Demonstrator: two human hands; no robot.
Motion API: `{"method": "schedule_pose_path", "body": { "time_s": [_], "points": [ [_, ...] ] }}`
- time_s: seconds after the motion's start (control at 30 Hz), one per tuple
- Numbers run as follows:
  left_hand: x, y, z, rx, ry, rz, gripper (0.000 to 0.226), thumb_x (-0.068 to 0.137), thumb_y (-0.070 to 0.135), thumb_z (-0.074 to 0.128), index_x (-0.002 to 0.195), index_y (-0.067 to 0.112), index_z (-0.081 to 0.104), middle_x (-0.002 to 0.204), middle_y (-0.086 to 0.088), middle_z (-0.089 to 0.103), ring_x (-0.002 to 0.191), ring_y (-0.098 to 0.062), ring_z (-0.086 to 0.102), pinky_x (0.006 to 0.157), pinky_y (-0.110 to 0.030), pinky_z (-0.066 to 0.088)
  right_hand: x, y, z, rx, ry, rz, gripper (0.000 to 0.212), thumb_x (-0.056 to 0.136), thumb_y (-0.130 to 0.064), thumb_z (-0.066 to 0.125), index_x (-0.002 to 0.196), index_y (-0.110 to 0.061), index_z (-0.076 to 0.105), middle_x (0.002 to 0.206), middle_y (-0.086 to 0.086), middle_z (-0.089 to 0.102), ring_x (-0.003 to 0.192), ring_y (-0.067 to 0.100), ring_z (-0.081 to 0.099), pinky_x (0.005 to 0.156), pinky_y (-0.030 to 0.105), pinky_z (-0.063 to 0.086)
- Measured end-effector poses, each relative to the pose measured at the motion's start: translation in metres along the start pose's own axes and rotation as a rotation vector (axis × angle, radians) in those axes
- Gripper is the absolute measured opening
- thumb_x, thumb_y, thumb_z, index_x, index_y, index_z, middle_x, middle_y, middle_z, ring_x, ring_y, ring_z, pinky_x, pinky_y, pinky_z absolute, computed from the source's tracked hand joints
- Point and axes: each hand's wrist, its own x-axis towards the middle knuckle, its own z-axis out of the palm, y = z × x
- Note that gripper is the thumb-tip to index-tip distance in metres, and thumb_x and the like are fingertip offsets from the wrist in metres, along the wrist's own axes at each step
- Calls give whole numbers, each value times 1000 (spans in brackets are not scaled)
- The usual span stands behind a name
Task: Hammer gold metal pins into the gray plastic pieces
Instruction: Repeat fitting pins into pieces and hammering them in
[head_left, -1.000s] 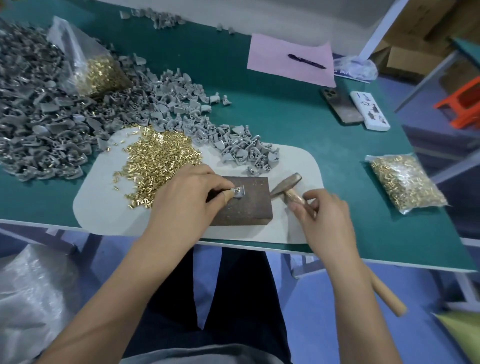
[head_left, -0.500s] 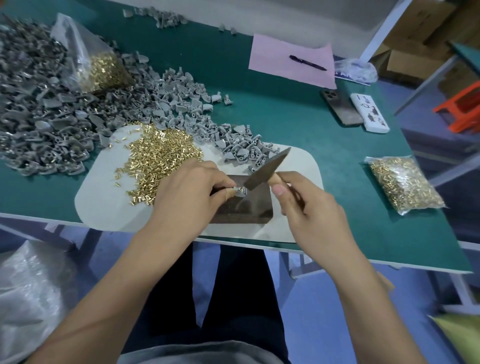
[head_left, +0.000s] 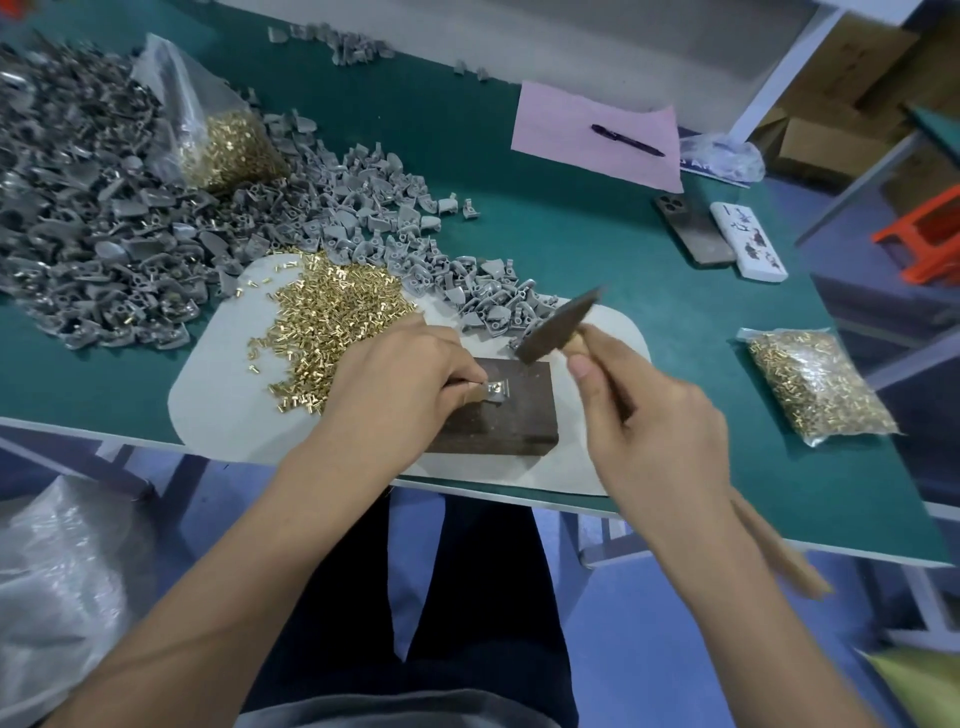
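Left hand (head_left: 400, 384) pinches a gray plastic piece (head_left: 497, 389) on the dark block (head_left: 511, 415), frame center; right hand (head_left: 654, 426) grips the hammer (head_left: 558, 325) (blurred) just above.

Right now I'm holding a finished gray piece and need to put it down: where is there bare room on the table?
Bare green table lies between the pink paper, the phones and the white mat; more between the mat and the sealed pin bag. The left is crowded: gray pieces, loose gold pins, the hands around the dark block.
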Motion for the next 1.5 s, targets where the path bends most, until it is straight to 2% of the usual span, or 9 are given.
{"method": "schedule_pose_path", "body": {
  "time_s": [0.17, 0.3, 0.43, 0.53, 0.77, 0.87, 0.93, 1.07, 1.5],
  "points": [
    [-2, 0, -1, -9, 0, -18, 16, 83, 50, 72, 97, 44, 77, 89, 23, 66, 91, -8, 50, 59, -26, 27, -9, -10, 4, -84, -120, -49, 27, 102, -46, 48, 124, -42, 63, 84, -9, 74, 74, 23, 66, 56, 29, 38],
    [-2, -1, 0, -25, -2, -40, 17, 83, 53, 71, 97, 45, 76, 90, 22, 68, 93, -8, 51, 62, -28, 30, -11, -12, 2, 34, 70, 46, 26, 102, -45, 49, 126, -39, 58, 81, -9, 72, 80, 18, 56, 58, 27, 34],
    [-2, -1, 0, -24, -11, -41, 19, 82, 52, 72, 99, 46, 76, 91, 22, 68, 89, -6, 45, 64, -28, 31, -9, -10, 1, -70, -170, 15, 28, 99, -54, 46, 127, -49, 51, 90, -11, 75, 81, 22, 63, 61, 29, 38],
    [-2, -2, 0, -33, -11, -41, 20, 83, 55, 69, 100, 46, 76, 93, 23, 68, 88, -4, 40, 62, -28, 30, -2, 3, -4, -102, -122, 102, 30, 99, -60, 41, 128, -55, 49, 93, -14, 74, 84, 21, 64, 64, 31, 36],
    [-3, -3, 3, -69, -7, -51, 18, 86, 54, 69, 98, 43, 76, 93, 21, 67, 90, -6, 45, 63, -29, 34, -7, 34, 21, -294, -250, 357, 50, 102, -14, 47, 148, -32, 49, 111, 10, 56, 104, 37, 50, 70, 37, 35],
    [-8, -4, 6, -134, 3, -58, 15, 89, 49, 69, 98, 39, 76, 93, 20, 65, 96, -8, 51, 69, -30, 41, -9, 33, 25, -306, -334, 403, 49, 103, -16, 48, 149, -34, 49, 123, 10, 55, 112, 35, 41, 82, 41, 39],
    [-15, -5, 7, -198, 18, -66, 12, 91, 44, 68, 99, 37, 74, 92, 18, 62, 97, -7, 52, 73, -32, 47, -7, 25, 26, -333, -247, 318, 40, 102, -27, 53, 141, -32, 58, 126, 6, 58, 114, 34, 41, 91, 44, 37],
    [-35, -17, 4, -298, 107, -105, 2, 90, 33, 69, 92, 34, 71, 89, 17, 57, 91, -3, 51, 71, -34, 50, 2, -13, 31, 175, -57, -54, 24, 97, -27, 64, 119, -23, 73, 103, -7, 68, 99, 21, 58, 93, 36, 45],
    [-99, -120, -35, -165, 327, -421, 5, 86, 39, 68, 89, 36, 71, 86, 17, 58, 88, -9, 55, 62, -30, 47, 26, -155, 135, 241, -439, -416, 7, 95, -27, 69, 95, -26, 76, 91, -9, 65, 93, 21, 52, 85, 44, 44]
  ]
}}
